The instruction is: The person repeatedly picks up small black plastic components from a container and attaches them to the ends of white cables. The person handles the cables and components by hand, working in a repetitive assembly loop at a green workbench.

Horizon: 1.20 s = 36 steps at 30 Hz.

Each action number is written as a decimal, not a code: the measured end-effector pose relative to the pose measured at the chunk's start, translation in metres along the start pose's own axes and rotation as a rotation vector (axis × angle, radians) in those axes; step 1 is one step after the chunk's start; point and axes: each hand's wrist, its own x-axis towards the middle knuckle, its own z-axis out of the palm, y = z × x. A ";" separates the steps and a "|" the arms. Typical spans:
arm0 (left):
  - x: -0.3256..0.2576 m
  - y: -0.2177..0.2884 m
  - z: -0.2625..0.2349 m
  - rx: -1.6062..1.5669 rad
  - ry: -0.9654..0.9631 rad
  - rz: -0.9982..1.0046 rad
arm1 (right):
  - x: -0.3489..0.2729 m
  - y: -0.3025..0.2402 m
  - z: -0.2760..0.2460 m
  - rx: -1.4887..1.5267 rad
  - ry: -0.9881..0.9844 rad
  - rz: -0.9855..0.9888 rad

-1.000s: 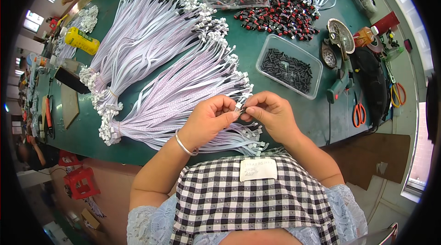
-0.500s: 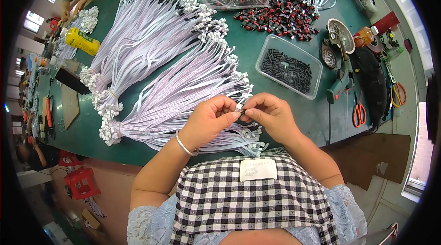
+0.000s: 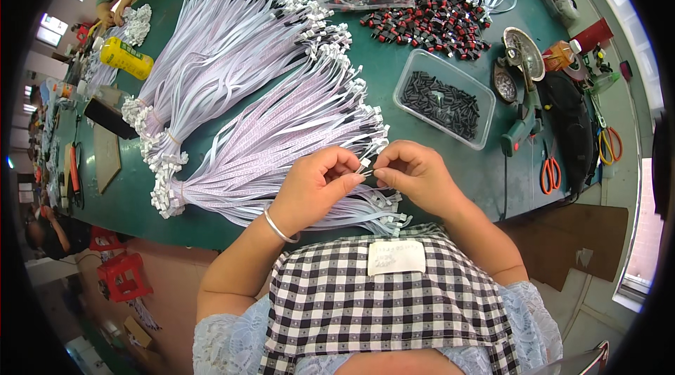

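Right hand (image 3: 418, 177) sits slightly farther from left hand (image 3: 316, 184). Our left fingers (image 3: 344, 183) pinch white connector (image 3: 364, 163) at cable bundle (image 3: 274, 143); right fingers (image 3: 392, 177) bunched close, can't tell whether gripping. Steady left pinch should help us keep connector aligned.

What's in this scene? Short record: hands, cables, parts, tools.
left hand: pinching a white connector
right hand: beside the connector; contact unclear
cables: white flat bundles, fanned out
tub: clear plastic, holding small black pieces
loose parts: red-and-black pile near a clear bag
tools: orange-handled scissors, green-handled tool
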 end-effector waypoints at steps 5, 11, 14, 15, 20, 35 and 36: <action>0.000 0.002 -0.002 0.037 -0.048 -0.006 | -0.001 0.000 0.002 -0.004 -0.028 0.027; -0.001 -0.001 -0.002 -0.042 -0.041 0.064 | 0.002 -0.004 0.010 0.037 -0.005 0.087; -0.008 -0.004 -0.011 0.001 -0.076 0.101 | 0.002 -0.001 0.011 0.015 0.012 0.055; -0.010 -0.005 -0.013 -0.005 -0.065 0.082 | 0.002 0.000 0.011 0.013 0.000 0.029; -0.012 -0.002 -0.009 0.004 0.049 0.086 | 0.003 -0.004 0.013 -0.058 -0.079 -0.033; 0.019 -0.012 0.015 0.818 0.262 0.627 | 0.008 -0.035 -0.085 -1.315 0.322 -0.527; 0.016 -0.009 0.016 0.824 0.239 0.628 | 0.009 -0.036 -0.099 -1.419 0.281 -0.481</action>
